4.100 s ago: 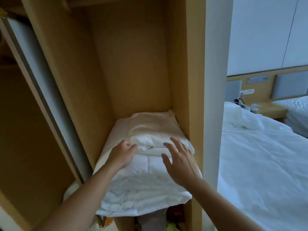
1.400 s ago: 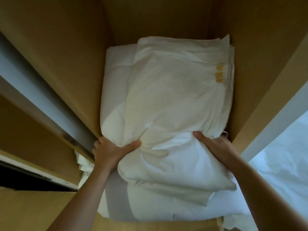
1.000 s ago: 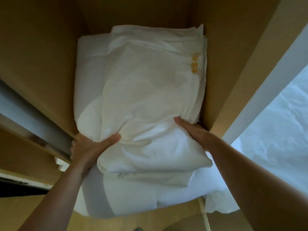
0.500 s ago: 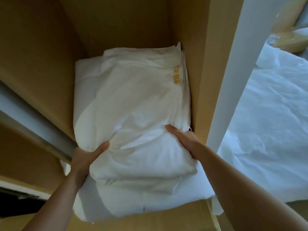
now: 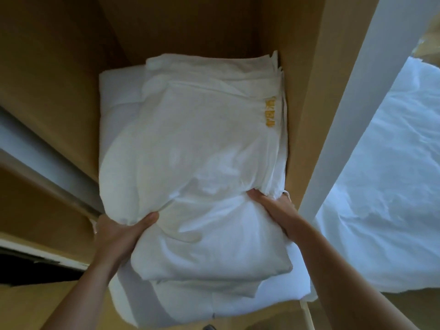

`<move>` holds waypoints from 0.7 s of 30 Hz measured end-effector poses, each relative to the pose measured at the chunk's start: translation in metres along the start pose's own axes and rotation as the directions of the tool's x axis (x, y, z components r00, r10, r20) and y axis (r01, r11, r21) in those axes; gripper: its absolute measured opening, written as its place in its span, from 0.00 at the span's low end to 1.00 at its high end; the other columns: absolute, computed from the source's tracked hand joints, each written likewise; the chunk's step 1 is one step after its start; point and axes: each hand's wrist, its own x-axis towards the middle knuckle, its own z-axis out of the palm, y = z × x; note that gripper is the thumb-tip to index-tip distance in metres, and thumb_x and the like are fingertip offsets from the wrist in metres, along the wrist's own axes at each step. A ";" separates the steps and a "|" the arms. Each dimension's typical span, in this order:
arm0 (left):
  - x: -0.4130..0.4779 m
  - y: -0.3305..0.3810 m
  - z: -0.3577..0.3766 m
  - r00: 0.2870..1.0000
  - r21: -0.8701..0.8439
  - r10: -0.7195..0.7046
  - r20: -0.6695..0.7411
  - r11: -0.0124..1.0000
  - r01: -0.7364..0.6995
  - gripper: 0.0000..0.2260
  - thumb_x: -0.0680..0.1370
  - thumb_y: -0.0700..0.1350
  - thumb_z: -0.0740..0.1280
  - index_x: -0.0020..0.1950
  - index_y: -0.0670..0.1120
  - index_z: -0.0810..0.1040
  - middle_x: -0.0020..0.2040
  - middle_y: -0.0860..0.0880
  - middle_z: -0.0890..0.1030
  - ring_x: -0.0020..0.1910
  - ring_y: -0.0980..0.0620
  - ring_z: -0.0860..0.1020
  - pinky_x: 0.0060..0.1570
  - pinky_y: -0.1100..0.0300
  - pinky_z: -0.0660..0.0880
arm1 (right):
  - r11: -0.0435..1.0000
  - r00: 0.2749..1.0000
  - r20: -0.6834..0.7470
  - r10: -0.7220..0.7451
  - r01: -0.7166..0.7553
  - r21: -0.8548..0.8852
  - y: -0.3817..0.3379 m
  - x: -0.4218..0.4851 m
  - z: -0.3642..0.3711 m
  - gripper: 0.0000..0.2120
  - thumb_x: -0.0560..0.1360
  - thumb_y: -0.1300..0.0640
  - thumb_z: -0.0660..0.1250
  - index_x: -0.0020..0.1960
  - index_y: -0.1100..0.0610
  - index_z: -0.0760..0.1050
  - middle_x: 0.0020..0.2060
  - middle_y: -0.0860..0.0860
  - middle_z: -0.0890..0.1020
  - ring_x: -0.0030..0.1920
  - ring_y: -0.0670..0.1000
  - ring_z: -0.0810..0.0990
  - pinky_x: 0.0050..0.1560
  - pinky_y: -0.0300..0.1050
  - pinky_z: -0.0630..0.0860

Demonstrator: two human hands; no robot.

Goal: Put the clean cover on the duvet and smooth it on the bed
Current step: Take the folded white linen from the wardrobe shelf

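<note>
Lying folded on the duvet [image 5: 116,103] inside the wardrobe [image 5: 304,91] left of the bed [image 5: 381,198], the cover [image 5: 202,151] is gripped at its near edge by left hand [image 5: 119,234] and right hand [image 5: 273,208], thumbs on top, and is best drawn out level so the duvet is not dragged

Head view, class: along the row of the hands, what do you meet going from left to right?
Grey door rail, left hand, folded white cover, right hand, white wardrobe post, bed.
</note>
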 end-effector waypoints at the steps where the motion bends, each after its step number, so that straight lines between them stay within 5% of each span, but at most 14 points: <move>1: 0.001 -0.001 0.000 0.999 0.036 0.006 -0.034 0.999 -0.005 0.53 0.46 0.74 0.79 0.66 0.49 0.77 0.59 0.48 0.82 0.56 0.44 0.80 0.54 0.48 0.78 | 0.999 1.000 0.026 -0.001 0.000 0.050 -0.002 -0.003 0.001 0.29 0.59 0.30 0.79 0.51 0.43 0.74 0.57 0.42 0.75 0.62 0.50 0.78 0.66 0.55 0.75; 4: 0.007 -0.007 0.000 0.998 0.093 -0.001 -0.066 0.996 0.007 0.58 0.47 0.74 0.80 0.72 0.50 0.72 0.66 0.47 0.78 0.64 0.41 0.76 0.60 0.42 0.76 | 0.997 0.998 0.028 -0.049 0.047 0.064 0.001 -0.002 -0.001 0.17 0.66 0.44 0.81 0.45 0.45 0.74 0.45 0.43 0.80 0.48 0.45 0.82 0.59 0.51 0.79; 8: 0.013 -0.015 0.000 1.000 0.045 0.023 0.020 0.999 -0.024 0.57 0.49 0.71 0.82 0.74 0.54 0.69 0.68 0.52 0.77 0.66 0.46 0.76 0.63 0.44 0.75 | 0.996 0.997 -0.013 -0.079 0.080 0.033 0.004 -0.004 0.001 0.16 0.70 0.48 0.79 0.42 0.48 0.71 0.43 0.44 0.79 0.45 0.44 0.79 0.60 0.52 0.78; 11: 0.012 -0.013 0.004 0.997 0.003 0.015 0.079 1.000 -0.015 0.53 0.52 0.66 0.84 0.73 0.51 0.71 0.64 0.52 0.78 0.60 0.47 0.76 0.58 0.48 0.74 | 0.997 0.996 -0.043 -0.076 0.077 0.022 0.011 -0.006 0.004 0.19 0.65 0.41 0.81 0.45 0.49 0.76 0.43 0.45 0.83 0.46 0.45 0.82 0.59 0.52 0.79; 14: 0.009 -0.010 0.008 0.993 -0.064 0.020 0.116 0.998 -0.013 0.42 0.61 0.53 0.84 0.72 0.48 0.72 0.63 0.49 0.79 0.56 0.49 0.76 0.56 0.52 0.72 | 0.997 0.997 -0.035 -0.072 0.073 0.010 0.018 -0.002 0.002 0.36 0.52 0.27 0.79 0.51 0.50 0.83 0.45 0.44 0.87 0.48 0.46 0.85 0.57 0.53 0.81; 16: 0.008 -0.008 0.008 0.990 -0.115 0.003 0.139 0.993 0.013 0.39 0.64 0.49 0.83 0.71 0.47 0.72 0.62 0.49 0.79 0.57 0.48 0.78 0.55 0.53 0.72 | 0.998 0.998 -0.023 -0.058 0.059 0.025 0.021 0.002 0.000 0.39 0.51 0.26 0.78 0.52 0.50 0.84 0.45 0.44 0.87 0.48 0.46 0.86 0.56 0.52 0.81; 21: 0.002 0.004 0.005 0.987 -0.199 -0.004 0.158 0.979 0.036 0.49 0.52 0.63 0.82 0.70 0.50 0.73 0.60 0.53 0.81 0.56 0.50 0.80 0.55 0.52 0.74 | 0.994 0.999 0.038 -0.015 0.011 0.111 0.010 -0.004 -0.002 0.37 0.52 0.30 0.82 0.53 0.51 0.84 0.46 0.46 0.87 0.48 0.48 0.86 0.56 0.52 0.82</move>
